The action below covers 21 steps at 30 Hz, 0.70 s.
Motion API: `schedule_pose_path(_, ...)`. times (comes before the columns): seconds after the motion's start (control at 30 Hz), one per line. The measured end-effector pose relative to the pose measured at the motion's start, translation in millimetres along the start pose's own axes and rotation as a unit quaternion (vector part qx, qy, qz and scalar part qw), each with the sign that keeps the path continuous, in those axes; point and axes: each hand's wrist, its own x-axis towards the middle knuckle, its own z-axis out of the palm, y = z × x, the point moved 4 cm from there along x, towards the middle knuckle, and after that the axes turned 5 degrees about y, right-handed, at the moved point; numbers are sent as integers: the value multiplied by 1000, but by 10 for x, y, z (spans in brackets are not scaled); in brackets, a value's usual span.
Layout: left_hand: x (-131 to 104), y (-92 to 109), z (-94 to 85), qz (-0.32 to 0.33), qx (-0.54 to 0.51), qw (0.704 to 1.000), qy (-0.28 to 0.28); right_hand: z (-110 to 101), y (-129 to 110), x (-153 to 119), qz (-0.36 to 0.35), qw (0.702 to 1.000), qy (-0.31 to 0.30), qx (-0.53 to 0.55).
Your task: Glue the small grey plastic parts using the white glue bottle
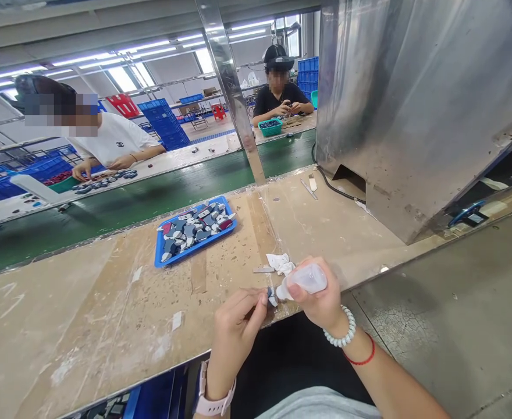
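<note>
Between the thumb and fingers of my left hand [241, 317] is a small dark blue and white piece [272, 295], partly hidden by the fingertips. My right hand [323, 294] is wrapped round a translucent white squeeze bottle [310, 279], tilted so that its nozzle points left at the piece. Nozzle and piece are very close; I cannot tell whether they touch. Just beyond the bottle lies a crumpled white tissue [281, 263], with a flat metal strip [262, 270] beside it. A blue tray [162, 263] full of similar dark blue, white and dark red pieces sits farther left on the bench.
The worn brown bench [120, 302] borders a green conveyor belt [190, 177]. A large metal housing [395, 116] stands at the right, a black cable [338, 189] at its foot. A metal post [234, 87] rises ahead. Two people [112, 137] [277, 96] work across the belt.
</note>
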Motion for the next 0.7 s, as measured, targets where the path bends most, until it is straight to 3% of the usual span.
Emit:
schedule_pose_path(0.33,-17,-31,12,-37,-10,999,5,-20,-2,-44,-56,998,10,-12)
schedule_pose_path(0.5,-38,-48,14,-38,-8,999,-1,-53,-33,-124,-71,996,58,-13)
schedule_pose_path(0.63,-55,-28,4,-26,-3,1000,-12,-144,-95,-140,-34,991,132,2)
schedule_pose_path(0.7,-67,-13,2,-12,0,1000,-23,-216,-106,-92,29,988,148,15)
